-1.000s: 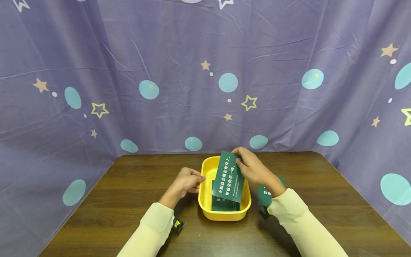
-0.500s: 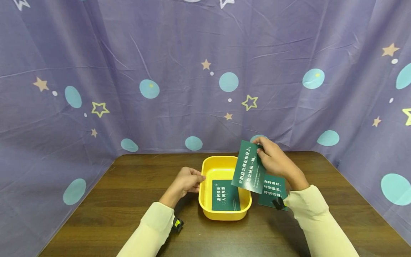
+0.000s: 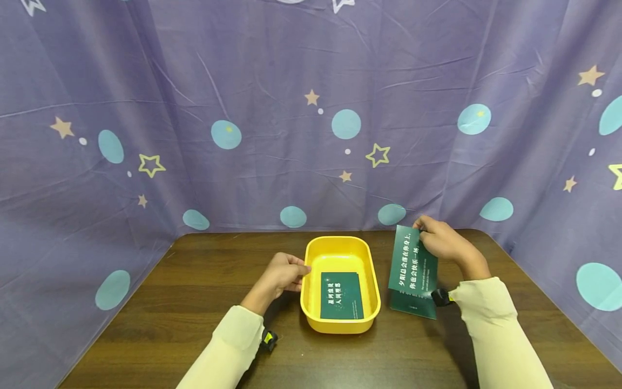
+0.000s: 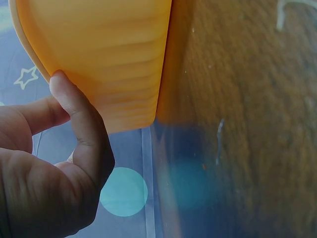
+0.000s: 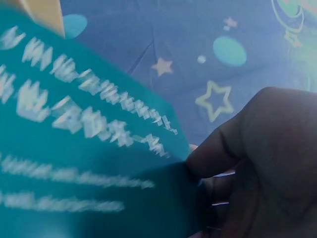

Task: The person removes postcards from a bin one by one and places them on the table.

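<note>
Head cam: I've got a brown wood-grain table [image 3: 214,275] and a wrinkly purple curtain [image 3: 272,81] round the back and both sides, all teal dots and stars. My left hand [image 3: 282,274] is pinching the left rim of a yellow bin [image 3: 340,327] sitting on the wood, with a green card [image 3: 340,297] flat inside. My right hand [image 3: 444,240] has a second card [image 3: 408,256] pinched near its top right corner, over to the right of the bin. It overlaps a third card [image 3: 413,308] on the table; can't tell if they touch.

Left wrist: fingers bent onto the bin's rim, and the wood's glossy enough to mirror the curtain, dot and all.

Right wrist: second card fills the left side, lettering smeared by blur, curtain behind, washed-out top right.
</note>
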The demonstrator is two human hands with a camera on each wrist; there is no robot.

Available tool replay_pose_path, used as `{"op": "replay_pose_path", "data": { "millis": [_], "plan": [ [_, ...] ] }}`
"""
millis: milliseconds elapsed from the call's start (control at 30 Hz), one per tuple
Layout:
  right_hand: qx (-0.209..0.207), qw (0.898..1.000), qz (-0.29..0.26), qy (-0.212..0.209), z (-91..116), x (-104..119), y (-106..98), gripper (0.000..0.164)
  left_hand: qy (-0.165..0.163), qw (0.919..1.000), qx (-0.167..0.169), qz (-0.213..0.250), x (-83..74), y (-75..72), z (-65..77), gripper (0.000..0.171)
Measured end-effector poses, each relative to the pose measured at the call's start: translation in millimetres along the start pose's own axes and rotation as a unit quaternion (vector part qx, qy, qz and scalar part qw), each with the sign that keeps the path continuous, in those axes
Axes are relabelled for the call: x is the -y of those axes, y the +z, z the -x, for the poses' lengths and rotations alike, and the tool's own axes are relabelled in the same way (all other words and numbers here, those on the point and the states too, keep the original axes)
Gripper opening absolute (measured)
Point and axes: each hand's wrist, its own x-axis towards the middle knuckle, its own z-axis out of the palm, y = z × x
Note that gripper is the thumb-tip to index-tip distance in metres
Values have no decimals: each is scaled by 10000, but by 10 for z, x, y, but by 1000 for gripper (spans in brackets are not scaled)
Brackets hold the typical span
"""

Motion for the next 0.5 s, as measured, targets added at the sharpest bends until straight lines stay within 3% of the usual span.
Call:
{"op": "replay_pose_path", "data": {
  "millis": [500],
  "plan": [
    [1061,9919,-529,448,-135,-401,354,21,-45,10000,-6,-32,15,-4,-28,16]
  ]
}}
